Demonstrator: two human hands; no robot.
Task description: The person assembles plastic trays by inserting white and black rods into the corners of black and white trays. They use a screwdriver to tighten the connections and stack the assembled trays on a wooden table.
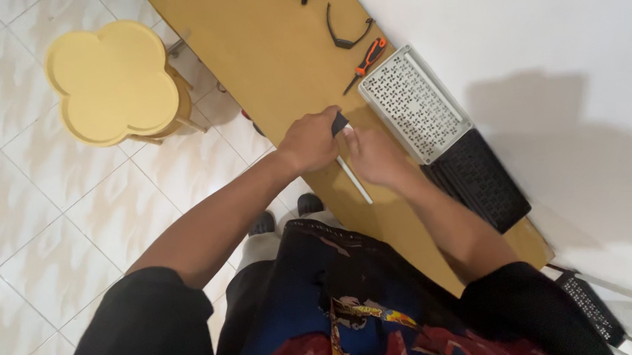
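One long wooden table [264,49], running from 12 o'clock down to 4 o'clock across the tiled floor [33,217]. One yellow clover-shaped stool [109,80], off at 10 o'clock from the hands, well apart from them. One black keyboard [480,178] at 3 o'clock of the hands, and one pale perforated keyboard plate [414,104] just beside it at 1 o'clock, overlapping its upper end. One left hand [310,143], closed around the dark end of one thin white rod [354,180]. One right hand [373,156], touching it from the 3 o'clock side, fingers lying over the rod; grip there impossible to tell. Rod itself lying on the table near its front edge, slanting toward 5 o'clock. One pair of black glasses [347,33] at 12 o'clock. One orange-handled screwdriver [364,61] between glasses and plate.
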